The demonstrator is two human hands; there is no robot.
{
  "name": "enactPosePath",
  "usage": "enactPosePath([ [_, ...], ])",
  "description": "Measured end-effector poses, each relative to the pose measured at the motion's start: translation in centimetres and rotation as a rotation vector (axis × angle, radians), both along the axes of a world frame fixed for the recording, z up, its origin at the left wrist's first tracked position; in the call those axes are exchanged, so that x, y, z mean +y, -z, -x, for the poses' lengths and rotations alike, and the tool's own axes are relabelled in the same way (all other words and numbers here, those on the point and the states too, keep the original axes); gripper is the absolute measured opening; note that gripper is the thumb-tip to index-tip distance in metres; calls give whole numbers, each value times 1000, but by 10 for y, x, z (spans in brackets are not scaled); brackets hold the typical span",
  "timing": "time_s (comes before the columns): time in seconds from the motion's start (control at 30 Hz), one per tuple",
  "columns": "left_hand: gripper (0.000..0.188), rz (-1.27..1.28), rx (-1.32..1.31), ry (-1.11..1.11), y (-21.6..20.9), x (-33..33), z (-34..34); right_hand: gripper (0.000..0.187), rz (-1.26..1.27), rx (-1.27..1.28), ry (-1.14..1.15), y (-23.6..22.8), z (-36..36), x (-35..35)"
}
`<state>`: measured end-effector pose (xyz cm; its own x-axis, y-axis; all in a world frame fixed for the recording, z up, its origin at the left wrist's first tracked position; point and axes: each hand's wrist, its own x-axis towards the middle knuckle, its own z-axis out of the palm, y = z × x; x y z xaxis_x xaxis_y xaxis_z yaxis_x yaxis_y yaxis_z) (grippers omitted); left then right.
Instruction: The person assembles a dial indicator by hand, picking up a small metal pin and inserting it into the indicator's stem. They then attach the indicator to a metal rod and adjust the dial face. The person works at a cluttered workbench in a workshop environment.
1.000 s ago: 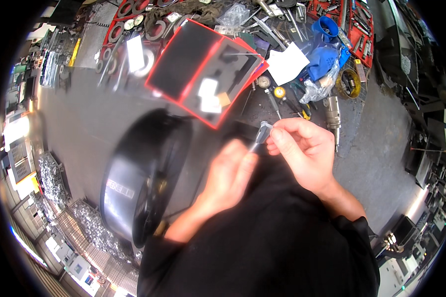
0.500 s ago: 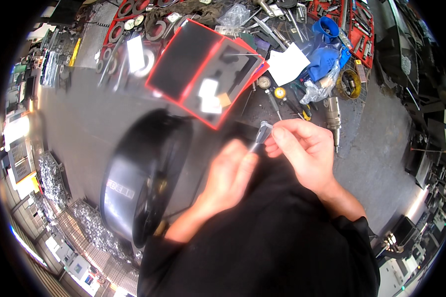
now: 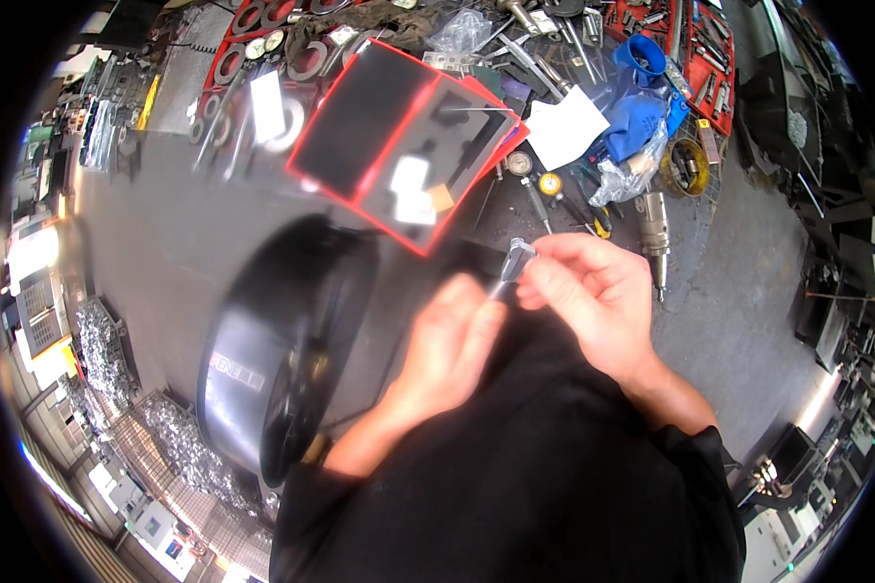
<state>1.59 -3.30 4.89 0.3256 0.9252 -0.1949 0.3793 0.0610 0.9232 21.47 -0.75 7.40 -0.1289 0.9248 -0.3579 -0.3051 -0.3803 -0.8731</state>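
Observation:
A small grey metal piece [image 3: 518, 259] with a slim shaft is held between my hands, above the dark worktop. My left hand [image 3: 445, 342] is closed around the lower end of the shaft, and it is smeared by blur. From the other side, my right hand [image 3: 601, 303] pinches the piece near its wider upper end with thumb and fingertips. The fingers partly cover the piece, so its exact kind does not show. Just beyond the hands lies an open red-edged folder [image 3: 367, 121] with papers on it.
A big black rounded casing [image 3: 253, 360] stands left of my left arm. Beyond my right hand are a metal tool holder [image 3: 655, 233], a yellow-faced dial gauge [image 3: 550, 183], a white sheet [image 3: 566, 126], a blue cup [image 3: 640, 58] and a yellow round tin [image 3: 685, 165].
My right hand's fingertips have shifted slightly left and down along the metal piece. My left hand stays almost in place.

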Motion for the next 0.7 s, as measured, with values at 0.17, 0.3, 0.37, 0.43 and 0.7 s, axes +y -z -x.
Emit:
enactPosePath([
  [0.17, 30, 3, 10, -4, -1, 1, -1, 17, -71, -12, 64, 7, 4, -4],
  [0.3, 30, 5, 5, -5, 0, 1, 0, 17, -49, -16, 28, 4, 1, -2],
  [0.37, 30, 5, 7, 0, 0, 1, 0, 18, -53, -5, 43, 4, 1, -3],
  [0.43, 30, 9, 9, 1, -1, 0, 0, 18, -66, 29, 92, 6, 4, -4],
  [0.7, 31, 9, 8, -1, -1, 0, 0, 18, -55, 21, 83, 4, 4, -4],
])
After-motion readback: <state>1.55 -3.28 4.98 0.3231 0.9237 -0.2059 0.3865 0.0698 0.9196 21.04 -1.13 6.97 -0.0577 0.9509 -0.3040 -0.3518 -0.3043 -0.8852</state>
